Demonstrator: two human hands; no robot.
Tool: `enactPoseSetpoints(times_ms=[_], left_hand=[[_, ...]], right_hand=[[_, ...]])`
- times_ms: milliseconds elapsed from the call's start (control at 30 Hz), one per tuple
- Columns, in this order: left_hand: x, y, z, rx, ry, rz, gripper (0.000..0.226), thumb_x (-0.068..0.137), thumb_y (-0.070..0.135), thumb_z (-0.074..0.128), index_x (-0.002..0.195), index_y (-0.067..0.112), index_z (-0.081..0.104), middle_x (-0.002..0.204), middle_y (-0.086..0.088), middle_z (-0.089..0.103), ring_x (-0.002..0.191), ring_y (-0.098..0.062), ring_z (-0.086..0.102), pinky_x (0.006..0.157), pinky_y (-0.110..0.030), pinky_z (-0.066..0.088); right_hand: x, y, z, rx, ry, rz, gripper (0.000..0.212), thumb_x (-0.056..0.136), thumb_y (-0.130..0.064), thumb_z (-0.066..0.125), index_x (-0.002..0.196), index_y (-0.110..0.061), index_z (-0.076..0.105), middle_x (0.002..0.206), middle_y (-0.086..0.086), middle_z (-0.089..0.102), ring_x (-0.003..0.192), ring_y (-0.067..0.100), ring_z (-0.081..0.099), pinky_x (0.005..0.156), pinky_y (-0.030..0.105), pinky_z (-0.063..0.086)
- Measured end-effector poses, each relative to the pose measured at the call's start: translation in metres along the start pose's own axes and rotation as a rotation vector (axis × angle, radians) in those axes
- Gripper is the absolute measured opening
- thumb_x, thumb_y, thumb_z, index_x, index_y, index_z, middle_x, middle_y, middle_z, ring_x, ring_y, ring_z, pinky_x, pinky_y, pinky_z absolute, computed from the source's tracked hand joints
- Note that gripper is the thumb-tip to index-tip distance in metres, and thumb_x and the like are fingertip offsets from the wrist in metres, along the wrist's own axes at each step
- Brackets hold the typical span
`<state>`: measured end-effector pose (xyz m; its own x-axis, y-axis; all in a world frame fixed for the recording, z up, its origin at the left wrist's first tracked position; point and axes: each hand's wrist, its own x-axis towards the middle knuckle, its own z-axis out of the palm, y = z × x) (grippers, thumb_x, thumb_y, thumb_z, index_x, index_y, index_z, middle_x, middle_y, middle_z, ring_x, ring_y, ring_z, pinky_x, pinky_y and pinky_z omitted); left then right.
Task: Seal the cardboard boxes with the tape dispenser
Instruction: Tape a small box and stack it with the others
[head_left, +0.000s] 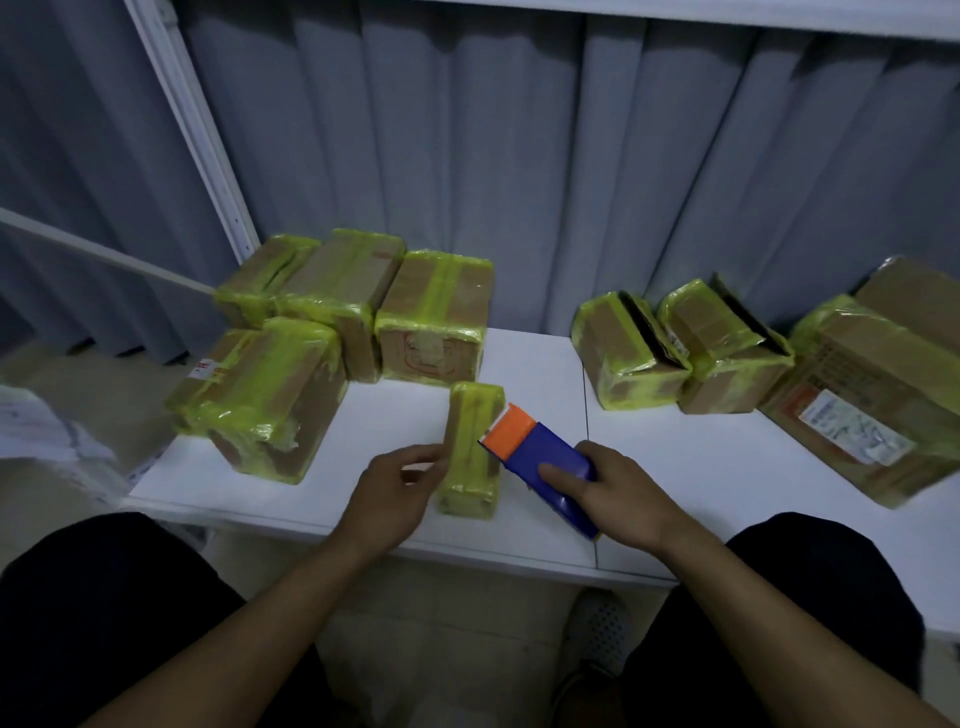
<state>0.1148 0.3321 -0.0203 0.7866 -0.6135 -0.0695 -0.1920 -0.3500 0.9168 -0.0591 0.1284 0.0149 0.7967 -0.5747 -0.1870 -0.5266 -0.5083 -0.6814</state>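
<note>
A small narrow cardboard box (470, 447) wrapped in yellow-green tape stands on the white table (701, 467) near its front edge. My left hand (397, 493) holds the box's left side with thumb and fingers. My right hand (615, 488) grips a blue tape dispenser (545, 460) with an orange front end, which touches the box's right side near the top.
Several taped boxes (291, 384) are piled at the table's back left. Two taped boxes (628, 353) and a large box with a label (872, 400) stand at the right. Grey curtains hang behind. My knees are below the table's front edge.
</note>
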Motion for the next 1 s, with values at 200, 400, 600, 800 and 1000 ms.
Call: enactPoseSetpoints(times_ms=[200,400,600,800,1000], left_hand=[[-0.031,0.026,-0.003,-0.412,-0.13,-0.278,0.018,0.098,0.032,0.059,0.107,0.023,0.072,0.101,0.004,0.076,0.092,-0.016,0.072,0.081,-0.028,0.057],[-0.035,0.031,0.004,-0.416,-0.116,-0.297,0.012,0.092,0.024,0.069,0.094,0.015,0.078,0.083,-0.002,0.073,0.069,-0.012,0.058,0.067,-0.028,0.048],[-0.033,0.029,0.006,-0.405,-0.136,-0.333,0.015,0.097,0.025,0.061,0.093,0.019,0.075,0.089,0.002,0.071,0.079,-0.011,0.062,0.068,-0.027,0.051],[-0.034,0.025,0.009,-0.302,-0.062,-0.238,0.008,0.092,0.025,0.069,0.092,0.022,0.076,0.079,0.007,0.075,0.076,-0.004,0.067,0.066,-0.02,0.053],[-0.025,0.018,0.009,-0.165,0.021,-0.131,0.01,0.092,0.016,0.069,0.085,0.019,0.074,0.074,0.011,0.071,0.063,0.009,0.061,0.056,-0.006,0.043]], right_hand=[[-0.028,0.003,0.016,0.135,-0.05,-0.092,0.056,0.072,-0.076,0.073,0.084,-0.022,0.068,0.074,-0.001,0.07,0.066,0.011,0.067,0.06,0.025,0.05],[-0.03,0.006,0.014,0.259,-0.075,-0.155,0.054,0.067,-0.071,0.078,0.084,-0.021,0.067,0.076,0.002,0.068,0.069,0.018,0.066,0.064,0.03,0.05],[-0.028,0.007,0.016,0.301,-0.081,-0.163,0.056,0.064,-0.069,0.079,0.085,-0.018,0.068,0.076,0.004,0.068,0.071,0.024,0.067,0.064,0.032,0.051],[-0.027,0.007,0.016,0.274,-0.073,-0.157,0.058,0.062,-0.072,0.078,0.084,-0.018,0.068,0.077,0.006,0.067,0.07,0.024,0.067,0.065,0.036,0.052],[-0.02,0.005,0.022,0.139,-0.054,-0.17,0.055,0.068,-0.073,0.078,0.078,-0.02,0.066,0.072,0.002,0.063,0.062,0.017,0.061,0.058,0.032,0.046]])
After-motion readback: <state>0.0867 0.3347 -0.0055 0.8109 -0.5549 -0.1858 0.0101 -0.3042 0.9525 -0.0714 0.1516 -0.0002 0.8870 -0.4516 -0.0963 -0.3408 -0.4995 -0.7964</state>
